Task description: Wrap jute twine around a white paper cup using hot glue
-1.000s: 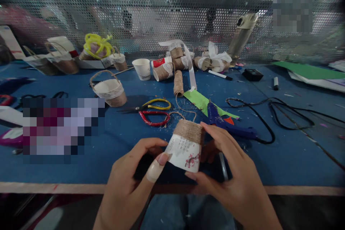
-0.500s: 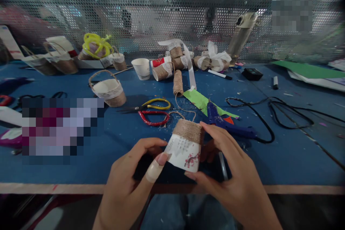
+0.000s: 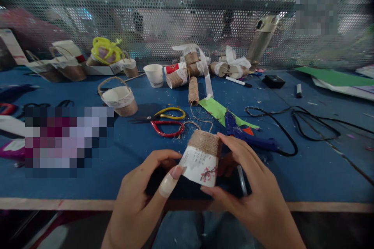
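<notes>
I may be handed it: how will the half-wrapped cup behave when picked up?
The cup looks like paper: probably light, its bare white part apt to dent. The twine band likely stiffens its other end. Loose twine toward the spool might tug.

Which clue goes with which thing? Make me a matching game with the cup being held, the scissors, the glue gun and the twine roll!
Things:
1. Paper cup
2. Scissors
3. Glue gun
4. Twine roll

Clues:
A. Blue, with a black cord
B. Brown all over, by one end of a green strip
C. One red handle and one yellow handle
D. Held between the left hand and the right hand

Right pairs: 1-D, 2-C, 3-A, 4-B
</notes>
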{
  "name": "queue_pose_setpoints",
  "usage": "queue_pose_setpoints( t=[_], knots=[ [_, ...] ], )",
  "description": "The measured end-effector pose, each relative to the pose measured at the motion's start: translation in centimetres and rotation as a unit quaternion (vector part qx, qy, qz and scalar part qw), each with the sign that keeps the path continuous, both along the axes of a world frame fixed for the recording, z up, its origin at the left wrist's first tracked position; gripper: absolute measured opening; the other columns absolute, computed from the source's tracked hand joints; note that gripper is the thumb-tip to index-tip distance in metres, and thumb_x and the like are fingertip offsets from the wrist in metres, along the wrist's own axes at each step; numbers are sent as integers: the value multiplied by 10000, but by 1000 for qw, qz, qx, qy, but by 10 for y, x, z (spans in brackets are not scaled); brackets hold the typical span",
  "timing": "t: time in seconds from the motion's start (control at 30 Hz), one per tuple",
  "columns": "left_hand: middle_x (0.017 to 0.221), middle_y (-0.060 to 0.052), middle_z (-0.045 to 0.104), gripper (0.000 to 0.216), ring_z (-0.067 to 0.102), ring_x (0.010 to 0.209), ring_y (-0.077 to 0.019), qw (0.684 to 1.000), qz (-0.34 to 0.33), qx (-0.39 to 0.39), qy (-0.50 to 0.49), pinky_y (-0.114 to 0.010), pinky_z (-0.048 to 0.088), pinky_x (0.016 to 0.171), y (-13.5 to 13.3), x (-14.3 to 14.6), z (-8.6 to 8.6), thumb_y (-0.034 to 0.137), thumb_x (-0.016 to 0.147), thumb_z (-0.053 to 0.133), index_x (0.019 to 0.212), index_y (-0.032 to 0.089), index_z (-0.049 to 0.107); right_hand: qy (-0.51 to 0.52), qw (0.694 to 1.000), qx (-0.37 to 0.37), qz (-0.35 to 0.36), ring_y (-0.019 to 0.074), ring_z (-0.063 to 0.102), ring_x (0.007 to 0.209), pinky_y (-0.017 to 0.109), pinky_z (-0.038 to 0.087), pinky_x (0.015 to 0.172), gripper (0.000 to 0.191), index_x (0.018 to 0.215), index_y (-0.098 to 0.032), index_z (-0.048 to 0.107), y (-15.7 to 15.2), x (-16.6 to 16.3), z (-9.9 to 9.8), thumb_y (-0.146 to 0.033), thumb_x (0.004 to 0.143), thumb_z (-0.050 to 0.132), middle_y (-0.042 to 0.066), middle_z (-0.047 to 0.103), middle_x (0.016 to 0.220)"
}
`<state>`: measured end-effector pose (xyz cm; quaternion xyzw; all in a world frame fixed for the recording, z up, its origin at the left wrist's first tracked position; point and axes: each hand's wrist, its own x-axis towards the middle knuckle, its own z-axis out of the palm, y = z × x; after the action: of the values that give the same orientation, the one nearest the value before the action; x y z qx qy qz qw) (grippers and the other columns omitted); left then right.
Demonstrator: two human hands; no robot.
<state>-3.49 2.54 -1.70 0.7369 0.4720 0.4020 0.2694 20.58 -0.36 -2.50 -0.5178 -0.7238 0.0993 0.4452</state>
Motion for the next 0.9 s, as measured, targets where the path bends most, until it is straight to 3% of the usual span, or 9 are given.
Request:
queue_pose_setpoints(
  t=[0.53, 0.73, 0.9],
  knots=[
    [866, 84, 829, 160, 779, 705, -118, 1000, 21, 2, -2, -155, 589, 670, 1, 1, -1, 454, 1125, 646, 1148, 354, 769, 49, 999, -21, 10, 146, 790, 827, 266, 718, 739, 702, 1642, -343, 493, -1, -1, -8, -435, 1019, 800, 101, 709, 1469],
    [938, 42, 846, 159, 829, 807, -157, 1000, 11, -11, -10, -201, 615, 731, 0, 0, -1, 452, 1101, 679, 1141, 328, 770, 59, 998, -35, 14, 170, 793, 858, 297, 723, 754, 712, 1660, -365, 489, -3, -1, -11, -404, 1020, 800, 105, 697, 1523],
    [932, 82, 840, 96, 808, 799, -126, 999, 14, -22, -24, -183, 582, 735, 0, 4, 0, 426, 1078, 712, 1123, 365, 771, 57, 998, -36, 13, 160, 777, 842, 296, 720, 765, 719, 1665, -370, 479, -3, 0, -10, -412, 1022, 798, 98, 694, 1509]
  ],
)
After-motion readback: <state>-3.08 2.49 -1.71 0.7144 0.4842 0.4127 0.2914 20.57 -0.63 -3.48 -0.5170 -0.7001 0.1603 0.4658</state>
